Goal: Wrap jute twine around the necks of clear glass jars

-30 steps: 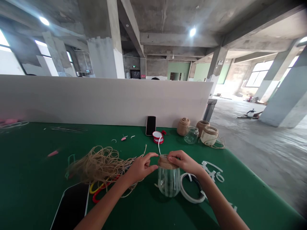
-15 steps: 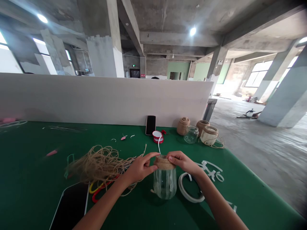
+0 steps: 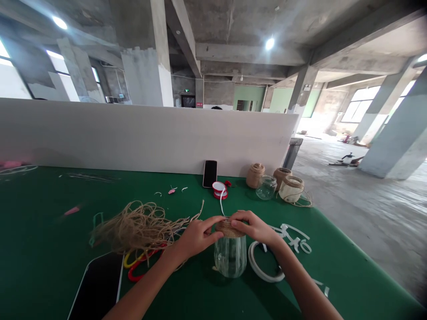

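A clear ribbed glass jar [image 3: 230,258] stands upright in front of me, its neck wrapped in a band of brown jute twine [image 3: 229,230]. From the left, my left hand [image 3: 196,236] grips this band, index finger over the rim and thumb on the side. My right hand [image 3: 255,227] holds the opposite side of the neck, fingers on top and thumb pressed against the twine. Both hands partly cover the jar's mouth. Left of the jar lies a loose tangle of jute twine [image 3: 140,226], over scissors with red and yellow handles [image 3: 135,272].
Behind the jar are a red-and-white spool [image 3: 219,188] and a phone [image 3: 210,174]. Several jars [image 3: 256,176] stand back right. A white coil [image 3: 267,275] and white strips [image 3: 293,240] lie right. A dark tablet-like slab [image 3: 98,286] sits front left. A white panel [image 3: 150,138] borders the table.
My right thumb and fingers have shifted left across the twine-wrapped neck. My left index finger reaches slightly further over the rim. The jar has moved or turned only slightly.
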`<state>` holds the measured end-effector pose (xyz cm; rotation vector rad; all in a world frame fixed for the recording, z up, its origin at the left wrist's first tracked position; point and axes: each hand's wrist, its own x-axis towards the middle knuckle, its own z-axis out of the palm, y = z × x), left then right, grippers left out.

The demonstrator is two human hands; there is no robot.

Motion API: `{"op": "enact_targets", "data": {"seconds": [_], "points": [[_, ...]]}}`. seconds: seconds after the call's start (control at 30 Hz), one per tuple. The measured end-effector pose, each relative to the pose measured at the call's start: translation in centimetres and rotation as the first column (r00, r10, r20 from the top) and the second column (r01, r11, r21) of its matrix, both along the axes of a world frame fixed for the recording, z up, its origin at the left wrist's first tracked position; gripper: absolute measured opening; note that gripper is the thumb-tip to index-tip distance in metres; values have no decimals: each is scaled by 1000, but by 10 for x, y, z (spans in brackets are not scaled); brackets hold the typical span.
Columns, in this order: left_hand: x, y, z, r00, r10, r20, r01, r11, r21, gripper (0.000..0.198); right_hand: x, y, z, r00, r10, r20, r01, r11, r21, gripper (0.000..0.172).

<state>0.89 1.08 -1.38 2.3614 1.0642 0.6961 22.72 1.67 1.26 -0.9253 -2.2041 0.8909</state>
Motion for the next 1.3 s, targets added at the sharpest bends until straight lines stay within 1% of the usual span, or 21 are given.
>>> {"op": "enact_targets", "data": {"seconds": [0.1, 0.2, 0.4, 0.53, 0.7, 0.9, 1.0, 1.1, 1.23, 1.3], "points": [[0, 0, 1, 1000, 10, -24, -9, 999, 44, 42, -6, -3, 3, 998, -47, 51, 41, 994, 103, 32], [-1, 1, 1, 999, 5, -37, -2, 997, 81, 44, -7, -4, 4, 996, -62, 69, 52, 989, 135, 30], [-4, -1, 4, 996, 38, -76, -25, 985, 171, 46, 0, -1, 2, 1000, 6, 8, -6, 1000, 28, 34], [-5, -1, 5, 991, 51, -122, -17, 965, 263, 44, 1, 0, 1, 1000, 18, -14, -18, 1000, -19, 34], [-6, 0, 4, 988, 64, -143, -8, 932, 363, 42, 0, 0, 0, 1000, -1, -9, 1, 1000, -30, 35], [-6, -5, 3, 991, 42, -125, 21, 885, 464, 40, 1, 1, -3, 1000, 3, -25, -4, 998, -55, 36], [-6, -7, 3, 990, 66, -125, 7, 860, 510, 39, 1, 1, -4, 1000, 3, -31, -5, 998, -67, 36], [-4, -7, 3, 986, 95, -135, -21, 880, 474, 40, 2, 0, -3, 998, 24, -51, -28, 996, -88, 36], [0, -6, 3, 988, 71, -139, -22, 946, 323, 44, 3, 0, -3, 996, 45, -80, -55, 991, -122, 36], [2, -6, 2, 992, 53, -118, -20, 964, 264, 43, 3, 1, -4, 994, 43, -95, -56, 990, -129, 37]]}}
